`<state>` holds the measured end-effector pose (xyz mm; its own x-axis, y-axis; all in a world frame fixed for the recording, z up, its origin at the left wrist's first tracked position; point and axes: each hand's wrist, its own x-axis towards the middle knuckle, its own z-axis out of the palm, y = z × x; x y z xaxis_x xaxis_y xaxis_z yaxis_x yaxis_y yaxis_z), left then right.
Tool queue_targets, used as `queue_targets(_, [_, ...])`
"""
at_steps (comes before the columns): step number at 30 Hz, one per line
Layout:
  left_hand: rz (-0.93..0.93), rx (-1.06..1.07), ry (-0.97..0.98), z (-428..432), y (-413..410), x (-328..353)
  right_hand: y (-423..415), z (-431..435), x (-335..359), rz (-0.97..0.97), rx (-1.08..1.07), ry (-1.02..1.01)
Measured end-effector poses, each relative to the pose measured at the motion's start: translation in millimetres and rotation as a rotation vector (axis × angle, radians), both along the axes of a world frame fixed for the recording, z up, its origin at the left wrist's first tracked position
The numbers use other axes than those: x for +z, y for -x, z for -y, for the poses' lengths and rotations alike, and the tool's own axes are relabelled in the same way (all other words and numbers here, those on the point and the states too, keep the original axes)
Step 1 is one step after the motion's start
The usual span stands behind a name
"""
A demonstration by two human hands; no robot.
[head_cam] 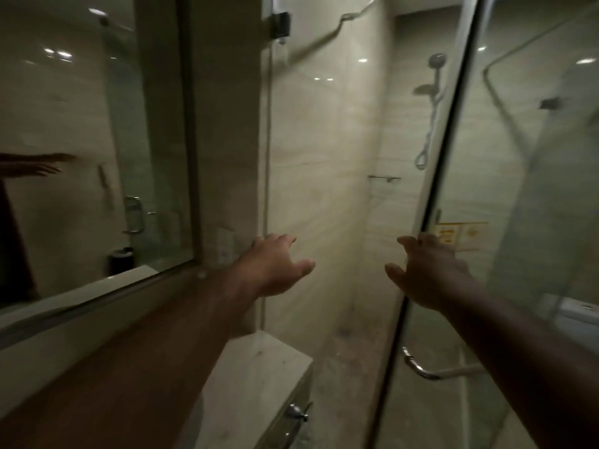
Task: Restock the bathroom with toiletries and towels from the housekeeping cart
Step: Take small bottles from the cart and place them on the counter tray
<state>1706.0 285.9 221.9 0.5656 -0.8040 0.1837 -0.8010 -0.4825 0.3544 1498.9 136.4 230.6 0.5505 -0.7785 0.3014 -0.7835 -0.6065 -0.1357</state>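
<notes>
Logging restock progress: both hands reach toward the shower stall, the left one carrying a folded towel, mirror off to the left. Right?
No. The head view shows the left hand empty, fingers loosely spread. Otherwise yes: it and the right hand reach toward the shower stall, with the mirror on the left.

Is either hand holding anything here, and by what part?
Left hand holds nothing. Right hand lies over the edge of the glass door; a grip cannot be told.
</notes>
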Motion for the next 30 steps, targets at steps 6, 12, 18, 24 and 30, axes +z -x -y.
queue_targets(6, [0.003,-0.26,0.026,83,49,8,83,34,13,-0.04,-0.261,0.009])
queue_targets(12, [-0.012,-0.478,0.052,145,95,5,140,49,13,-0.096,-0.477,-0.01])
queue_targets(18, [-0.046,-0.677,0.068,201,136,-25,191,46,-8,-0.13,-0.669,-0.017])
queue_targets(24, [-0.07,-0.867,-0.037,238,199,-65,269,25,-43,-0.246,-0.881,-0.08])
queue_targets(30, [-0.104,-1.092,0.039,258,300,-66,350,25,-48,-0.151,-0.961,-0.074])
